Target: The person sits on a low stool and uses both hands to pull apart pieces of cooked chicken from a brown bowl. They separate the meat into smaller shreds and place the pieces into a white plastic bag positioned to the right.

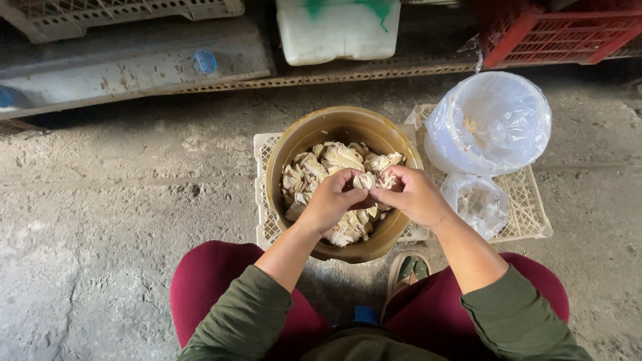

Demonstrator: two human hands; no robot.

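Note:
A brown round basin (289,155) stands on an upturned cream plastic crate (262,194) and holds a heap of pale torn pieces (319,164). Over the basin my left hand (328,202) and my right hand (413,194) meet, both pinching one small pale piece (365,180) between the fingertips. My arms are in dark green sleeves and my knees, in maroon trousers, frame the basin's near side.
To the right a second cream crate (528,200) carries a white bucket lined with a clear plastic bag (491,120) and a smaller clear bag (478,200). A white jerrycan (338,30), a red crate (568,33) and a grey crate (100,13) line the back. The floor is rough concrete.

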